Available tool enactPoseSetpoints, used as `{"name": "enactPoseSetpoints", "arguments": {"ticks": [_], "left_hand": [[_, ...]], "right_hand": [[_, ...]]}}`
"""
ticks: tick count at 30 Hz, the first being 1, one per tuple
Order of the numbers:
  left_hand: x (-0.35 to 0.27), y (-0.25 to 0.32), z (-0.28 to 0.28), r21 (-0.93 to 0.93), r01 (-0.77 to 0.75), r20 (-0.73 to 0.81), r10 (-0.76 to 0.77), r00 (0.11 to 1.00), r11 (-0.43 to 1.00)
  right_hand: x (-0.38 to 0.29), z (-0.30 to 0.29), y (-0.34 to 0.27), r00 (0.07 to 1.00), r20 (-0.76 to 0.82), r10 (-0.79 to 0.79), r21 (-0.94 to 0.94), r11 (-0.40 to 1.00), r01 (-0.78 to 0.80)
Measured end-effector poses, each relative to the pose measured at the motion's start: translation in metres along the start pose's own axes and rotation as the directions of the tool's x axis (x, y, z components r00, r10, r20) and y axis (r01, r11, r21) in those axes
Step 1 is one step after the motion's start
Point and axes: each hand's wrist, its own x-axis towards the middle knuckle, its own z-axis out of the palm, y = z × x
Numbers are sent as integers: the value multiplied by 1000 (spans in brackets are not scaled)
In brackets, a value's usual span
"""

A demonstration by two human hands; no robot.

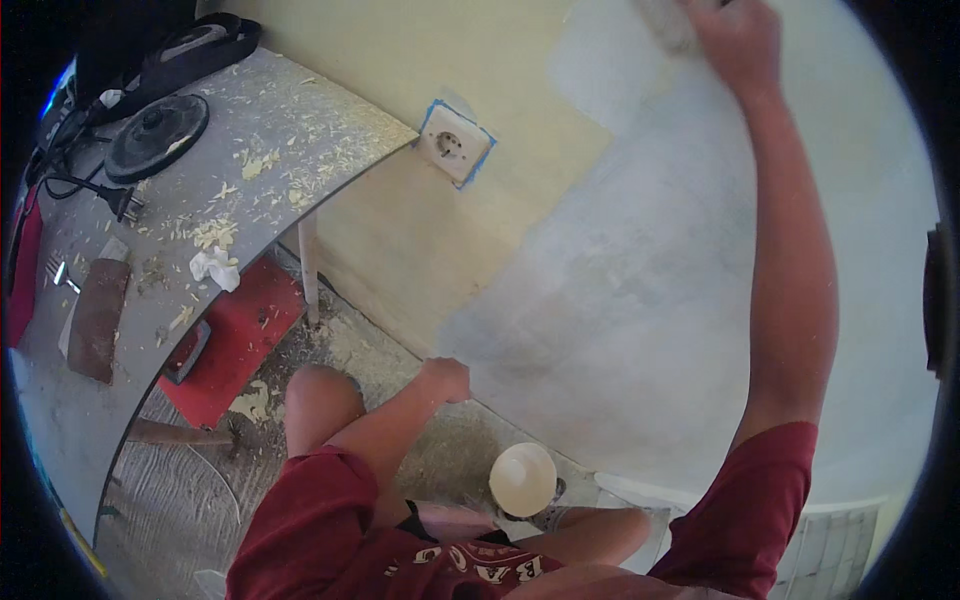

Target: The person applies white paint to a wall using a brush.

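Observation:
My right hand (739, 45) is raised to the wall (637, 247) at the top edge, closed around what looks like a wide paint brush (667, 26). The brush is blurred and partly cut off by the frame. Pale bluish-white coating covers the wall's right side and lower middle; bare yellowish wall shows to the left. Low by the wall's foot, my left hand (448, 379) is curled into a fist, with no object visible in it. A white bowl or tub (523, 480) with whitish contents stands on the floor between my legs.
A wall socket (452, 144) has blue masking tape around it. The grey table (292, 97) at left bears yellowish flakes, a round black base (156, 139), a power plug (120, 201), a fork (61, 274) and a brown block (100, 319). Below lies a red board (247, 341).

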Motion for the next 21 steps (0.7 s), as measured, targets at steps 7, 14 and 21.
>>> {"name": "enactPoseSetpoints", "arguments": {"ticks": [7, 14, 21], "left_hand": [[4, -1, -15, -8, 69, 43, -68, 997, 998], [4, 8, -12, -11, 27, 73, -26, 997, 1000], [0, -4, -17, 29, 57, 19, -58, 998, 998]], "right_hand": [[-49, 4, -69, 940, 334, -66, 640, 748, -175], [22, 10, 2, 985, -133, 111, 504, 863, -29], [-40, -16, -51, 972, 210, 107, 664, 714, -222]]}}
